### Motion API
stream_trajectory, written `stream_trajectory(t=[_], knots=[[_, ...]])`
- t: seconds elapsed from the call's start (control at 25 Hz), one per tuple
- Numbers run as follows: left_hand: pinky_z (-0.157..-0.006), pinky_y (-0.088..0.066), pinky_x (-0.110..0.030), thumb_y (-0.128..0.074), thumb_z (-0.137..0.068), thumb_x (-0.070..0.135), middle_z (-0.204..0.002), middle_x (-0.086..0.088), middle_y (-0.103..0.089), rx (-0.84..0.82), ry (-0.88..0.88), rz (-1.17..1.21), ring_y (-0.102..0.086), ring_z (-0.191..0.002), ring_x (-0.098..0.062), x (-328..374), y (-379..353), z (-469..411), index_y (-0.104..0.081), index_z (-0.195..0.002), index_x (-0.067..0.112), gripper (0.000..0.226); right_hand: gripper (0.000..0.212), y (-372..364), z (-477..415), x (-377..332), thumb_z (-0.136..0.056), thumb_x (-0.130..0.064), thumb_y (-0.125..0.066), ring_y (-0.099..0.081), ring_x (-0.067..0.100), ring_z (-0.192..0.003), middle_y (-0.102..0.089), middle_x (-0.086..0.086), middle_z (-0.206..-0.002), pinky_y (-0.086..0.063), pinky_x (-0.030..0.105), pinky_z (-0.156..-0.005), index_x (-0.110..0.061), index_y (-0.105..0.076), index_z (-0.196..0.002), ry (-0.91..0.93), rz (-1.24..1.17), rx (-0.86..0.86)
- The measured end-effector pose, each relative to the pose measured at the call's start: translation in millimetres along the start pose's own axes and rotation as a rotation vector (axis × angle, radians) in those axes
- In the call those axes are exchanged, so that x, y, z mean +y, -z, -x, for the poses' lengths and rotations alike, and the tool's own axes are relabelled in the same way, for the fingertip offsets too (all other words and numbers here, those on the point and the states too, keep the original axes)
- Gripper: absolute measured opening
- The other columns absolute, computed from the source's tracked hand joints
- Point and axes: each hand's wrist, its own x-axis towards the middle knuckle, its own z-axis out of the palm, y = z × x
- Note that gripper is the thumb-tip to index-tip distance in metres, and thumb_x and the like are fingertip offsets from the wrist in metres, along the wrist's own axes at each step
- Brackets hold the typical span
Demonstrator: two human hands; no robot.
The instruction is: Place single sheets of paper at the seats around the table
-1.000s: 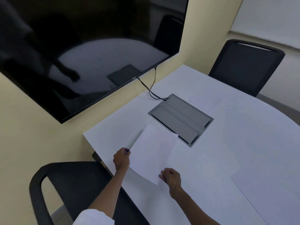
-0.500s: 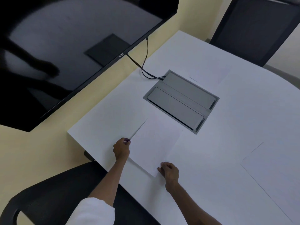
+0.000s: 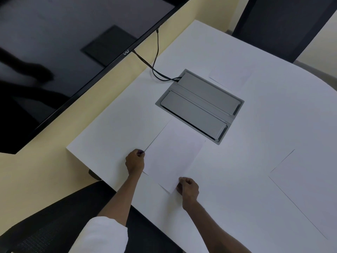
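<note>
Both the left hand [image 3: 135,162] and right hand [image 3: 188,188] pinched opposite edges of a paper sheet [image 3: 173,154] lying on the white table [image 3: 237,179].

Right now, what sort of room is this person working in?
Most likely an office meeting room: a large white table with a built-in cable box, a wall-mounted screen cabled to it, and dark office chairs at the seats.

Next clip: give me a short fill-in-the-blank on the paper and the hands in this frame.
1. Both hands hold one sheet of paper by its ____.
2. The left hand pinches the sheet's ____ edge.
3. Beyond the sheet, a grey ____ is set into the white table.
4. The right hand is at the sheet's ____ corner.

Missing words: edges; left; cable box; near
</note>
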Motion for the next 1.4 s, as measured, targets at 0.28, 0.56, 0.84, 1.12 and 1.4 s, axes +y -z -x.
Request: stream_trajectory(t=[0.28, 0.56, 0.84, 1.12, 1.4], knots=[[-0.071, -0.051, -0.033, -0.064, -0.088, 0.013, -0.09, -0.009, -0.075, 0.008, 0.003, 0.011, -0.069, -0.086, -0.028, -6, 0, -2, -0.073, -0.092, 0.009, 0.011, 0.01, -9, 6, -1, -0.082, -0.019, -0.072, -0.069, 0.024, -0.068, -0.071, 0.003, -0.066, -0.059, 0.045, -0.08, -0.019, -0.071, -0.072, 0.005, 0.117, 0.107], [-0.067, -0.045, -0.029, -0.064, -0.088, 0.013, -0.091, -0.01, -0.075, 0.016, -0.017, 0.007, -0.068, -0.086, -0.028, -8, -1, -3, -0.074, -0.093, 0.009, 0.012, 0.011, -8, 8, -5, -0.082, -0.021, -0.071, -0.065, 0.022, -0.066, -0.072, 0.004, -0.067, -0.056, 0.038, -0.076, -0.018, -0.071, -0.071, 0.027, 0.161, 0.111], [-0.068, -0.045, -0.029, -0.064, -0.088, 0.012, -0.092, -0.01, -0.075, 0.022, -0.014, -0.004, -0.068, -0.087, -0.028, -14, 2, -3, -0.074, -0.094, 0.008, 0.013, 0.017, -6, 10, -8, -0.083, -0.02, -0.069, -0.065, 0.021, -0.066, -0.071, 0.002, -0.064, -0.05, 0.031, -0.069, -0.02, -0.071, -0.066, 0.072, 0.223, 0.112], [-0.073, -0.052, -0.034, -0.064, -0.088, 0.014, -0.095, -0.01, -0.075, 0.038, 0.03, 0.026, -0.068, -0.088, -0.029, -18, 9, -4, -0.074, -0.095, 0.009, 0.014, 0.027, 0, 17, -6, -0.086, -0.018, -0.064, -0.068, 0.022, -0.069, -0.072, 0.001, -0.065, -0.05, 0.031, -0.068, -0.025, -0.068, -0.06, 0.133, 0.322, 0.095], [-0.068, -0.048, -0.028, -0.063, -0.089, 0.016, -0.095, -0.008, -0.075, 0.052, 0.017, 0.068, -0.068, -0.086, -0.026, -9, 6, 38, -0.074, -0.095, 0.01, 0.014, 0.019, 26, 28, -14, -0.088, -0.018, -0.06, -0.063, 0.017, -0.067, -0.073, 0.002, -0.073, -0.043, 0.024, -0.059, -0.018, -0.073, -0.075, 0.228, 0.369, 0.035]])
